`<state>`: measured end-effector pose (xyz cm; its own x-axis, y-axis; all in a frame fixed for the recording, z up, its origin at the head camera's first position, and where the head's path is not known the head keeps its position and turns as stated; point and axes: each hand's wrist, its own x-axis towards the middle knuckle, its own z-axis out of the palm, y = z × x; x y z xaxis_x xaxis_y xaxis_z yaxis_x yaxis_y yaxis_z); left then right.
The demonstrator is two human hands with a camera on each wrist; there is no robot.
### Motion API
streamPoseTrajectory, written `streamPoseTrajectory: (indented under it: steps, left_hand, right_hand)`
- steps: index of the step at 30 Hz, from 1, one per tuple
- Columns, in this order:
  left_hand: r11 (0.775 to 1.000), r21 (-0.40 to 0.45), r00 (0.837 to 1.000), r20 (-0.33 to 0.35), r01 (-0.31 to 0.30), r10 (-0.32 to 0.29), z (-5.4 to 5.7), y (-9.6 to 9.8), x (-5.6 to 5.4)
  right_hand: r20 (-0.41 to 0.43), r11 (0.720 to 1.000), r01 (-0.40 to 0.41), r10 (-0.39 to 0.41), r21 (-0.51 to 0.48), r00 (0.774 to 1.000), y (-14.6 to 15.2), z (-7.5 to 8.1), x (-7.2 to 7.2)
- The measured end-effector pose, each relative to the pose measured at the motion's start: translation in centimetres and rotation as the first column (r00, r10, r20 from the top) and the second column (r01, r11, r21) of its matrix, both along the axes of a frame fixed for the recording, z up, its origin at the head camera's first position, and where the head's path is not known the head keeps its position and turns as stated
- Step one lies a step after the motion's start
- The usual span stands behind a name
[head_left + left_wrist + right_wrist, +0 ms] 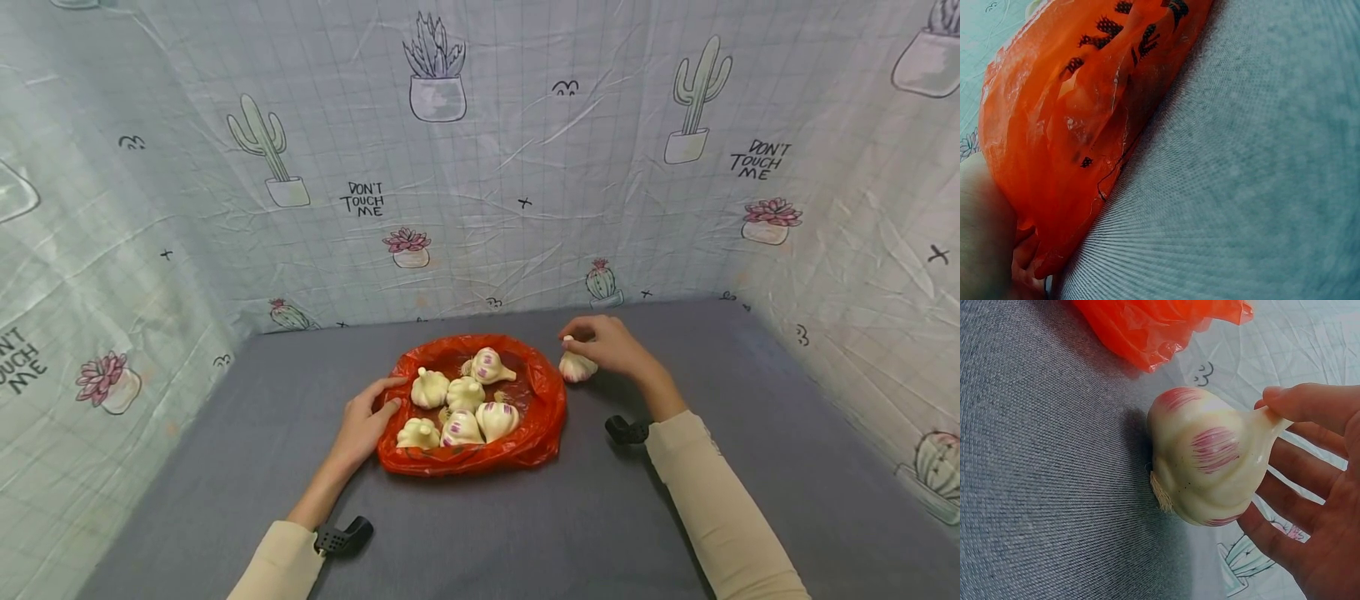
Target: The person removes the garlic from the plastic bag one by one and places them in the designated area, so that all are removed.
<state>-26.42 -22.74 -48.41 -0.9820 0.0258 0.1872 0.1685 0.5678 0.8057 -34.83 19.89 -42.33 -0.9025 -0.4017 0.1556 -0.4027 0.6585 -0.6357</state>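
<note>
A red plastic bag [551,400] lies with its mouth spread wide and several white, purple-streaked garlic bulbs [465,393] inside. At the bag's left rim, my left hand [365,421] grips the plastic; in the left wrist view the crumpled bag wall [1066,150] hides most of its fingers. To the right of the bag, my right hand [611,346] pinches one garlic bulb [1210,456] by its stem between thumb and fingertips. That bulb is at the table surface, its root tuft toward the cloth, just apart from the bag.
A grey cloth-covered table [480,533] lies under everything. Behind and along both sides hangs a pale curtain [480,167] printed with cacti and lettering. Each wrist wears a black strap device [345,536].
</note>
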Motion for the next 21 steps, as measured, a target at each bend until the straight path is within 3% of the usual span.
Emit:
streamPoseTrajectory:
  steps: [8, 16, 21]
  left_hand:
    - [1.0, -0.003, 1.0, -0.005, 0.005, -0.005, 0.1, 0.1, -0.3]
    - [1.0, -0.001, 1.0, 0.003, 0.008, -0.008, 0.1, 0.3, -0.1]
    - [1.0, 0.013, 1.0, -0.001, 0.009, -0.009, -0.1, 0.1, 0.0]
  right_hand:
    - [-0.01, 1.0, 0.005, -0.005, -0.002, 1.0, -0.4, -0.1, 0.1]
    - [0.012, 0.997, -0.062, 0.061, 0.046, 0.998, -2.2, -1.7, 0.1]
    - [0.001, 0.998, -0.055, 0.055, 0.007, 0.998, -2.7, -1.7, 0.2]
